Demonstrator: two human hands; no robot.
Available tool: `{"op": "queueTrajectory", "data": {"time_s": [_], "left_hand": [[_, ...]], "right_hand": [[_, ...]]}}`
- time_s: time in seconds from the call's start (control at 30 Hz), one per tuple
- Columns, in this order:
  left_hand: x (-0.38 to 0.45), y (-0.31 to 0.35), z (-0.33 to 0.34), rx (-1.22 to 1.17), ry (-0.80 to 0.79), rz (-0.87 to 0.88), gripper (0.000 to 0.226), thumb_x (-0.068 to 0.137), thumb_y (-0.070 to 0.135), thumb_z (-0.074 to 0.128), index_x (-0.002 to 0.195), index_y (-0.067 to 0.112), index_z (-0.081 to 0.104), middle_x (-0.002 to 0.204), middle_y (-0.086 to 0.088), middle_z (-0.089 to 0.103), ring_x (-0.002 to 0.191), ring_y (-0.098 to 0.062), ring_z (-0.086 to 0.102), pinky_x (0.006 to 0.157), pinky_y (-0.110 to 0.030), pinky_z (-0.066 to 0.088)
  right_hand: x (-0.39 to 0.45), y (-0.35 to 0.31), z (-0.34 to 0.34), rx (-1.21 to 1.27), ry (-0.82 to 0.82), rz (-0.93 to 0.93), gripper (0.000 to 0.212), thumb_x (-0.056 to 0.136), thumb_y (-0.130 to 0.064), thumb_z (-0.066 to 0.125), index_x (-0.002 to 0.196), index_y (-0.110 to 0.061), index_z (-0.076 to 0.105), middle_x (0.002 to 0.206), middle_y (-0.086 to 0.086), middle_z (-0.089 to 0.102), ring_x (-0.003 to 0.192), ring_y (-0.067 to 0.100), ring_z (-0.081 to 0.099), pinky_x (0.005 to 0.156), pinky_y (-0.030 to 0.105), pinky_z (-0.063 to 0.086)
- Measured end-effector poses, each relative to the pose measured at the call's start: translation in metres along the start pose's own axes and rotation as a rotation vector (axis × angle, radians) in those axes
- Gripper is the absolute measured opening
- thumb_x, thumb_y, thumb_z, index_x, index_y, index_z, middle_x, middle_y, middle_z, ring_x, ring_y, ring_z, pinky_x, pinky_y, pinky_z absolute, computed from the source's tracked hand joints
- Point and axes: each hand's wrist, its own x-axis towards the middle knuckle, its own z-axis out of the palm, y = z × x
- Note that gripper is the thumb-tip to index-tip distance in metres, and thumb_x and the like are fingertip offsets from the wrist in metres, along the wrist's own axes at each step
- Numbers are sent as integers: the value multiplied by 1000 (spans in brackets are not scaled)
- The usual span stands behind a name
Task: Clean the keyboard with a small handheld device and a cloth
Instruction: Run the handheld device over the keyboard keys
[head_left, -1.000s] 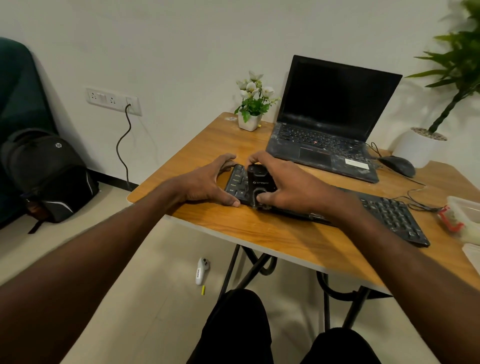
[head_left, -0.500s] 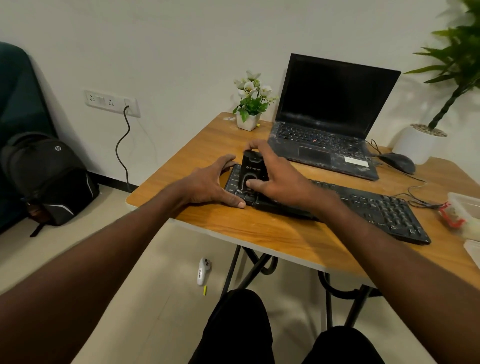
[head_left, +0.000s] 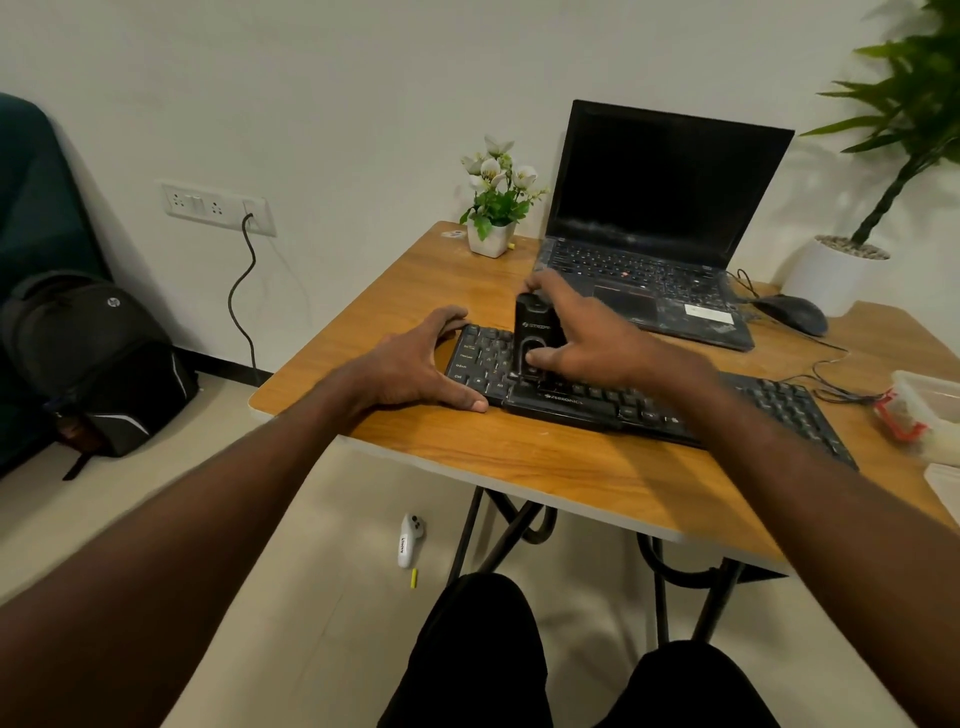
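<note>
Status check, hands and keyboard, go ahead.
Left hand braces keyboard at its left end. Right hand grips the black device, standing on the left keys. No cloth visible. Nothing in the way.

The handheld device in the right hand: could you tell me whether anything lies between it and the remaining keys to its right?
Nothing visible does. The handheld device stands on the keyboard, gripped by the right hand; only that forearm crosses above the keys.
</note>
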Motion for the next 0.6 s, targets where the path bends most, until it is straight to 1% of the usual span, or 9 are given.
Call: {"op": "queueTrajectory", "data": {"time_s": [0.1,0.13,0.17,0.27,0.33,0.43,0.5,0.53,0.6], "left_hand": [[-1,2,0,5,0,6,141,49,79,95,162,50,17,168,13,39,152,-21,38,128,-55,29],[-2,3,0,7,-1,7,140,51,77,96,163,49,17,168,12,39,152,-21,38,128,-55,28],[-2,3,0,4,-3,8,140,50,76,96,163,48,17,168,11,38,152,-21,37,128,-54,28],[-1,2,-1,-17,-8,1,146,42,83,95,161,50,17,169,10,37,154,-20,36,128,-54,30],[1,0,0,-20,-6,-5,147,39,85,94,160,52,17,169,10,36,155,-21,35,128,-54,31],[3,-1,0,-37,-5,-5,145,39,83,96,158,55,18,169,11,36,154,-22,36,127,-55,33],[3,-2,0,-46,-16,-2,145,40,82,96,158,54,18,169,12,36,154,-21,36,127,-55,33],[3,-2,0,-50,-18,0,144,40,82,96,158,54,18,169,12,36,154,-21,36,127,-55,33],[3,-3,0,-54,-19,0,144,40,82,97,158,54,19,168,12,37,154,-20,36,127,-54,32]], "right_hand": [[-6,10,-24,-91,-114,69,69,90,-17,75,141,-31,30,121,9,60,100,22,68,81,41,63],[-6,9,-28,-127,-124,79,69,89,-17,76,140,-30,31,121,9,60,101,22,67,82,41,62],[-6,6,-29,-130,-110,77,68,89,-16,77,139,-29,32,121,9,60,102,22,67,82,40,62],[-7,-3,-13,51,29,31,65,88,-14,78,135,-29,36,122,6,61,101,18,68,79,40,64],[-15,0,1,100,85,-3,64,89,-13,76,135,-31,35,122,5,60,100,16,68,76,40,65],[-33,12,-2,75,29,-29,66,90,-13,75,138,-33,35,124,3,58,104,16,67,77,38,65],[-40,17,-15,62,-21,-4,64,91,-13,75,137,-34,36,120,0,59,101,15,68,75,35,64],[-41,16,-19,67,-17,14,63,90,-13,75,136,-33,37,119,-1,59,100,15,68,74,32,64],[-39,12,-16,126,43,19,61,90,-12,76,133,-31,38,118,-2,58,102,16,68,73,30,64]]}}
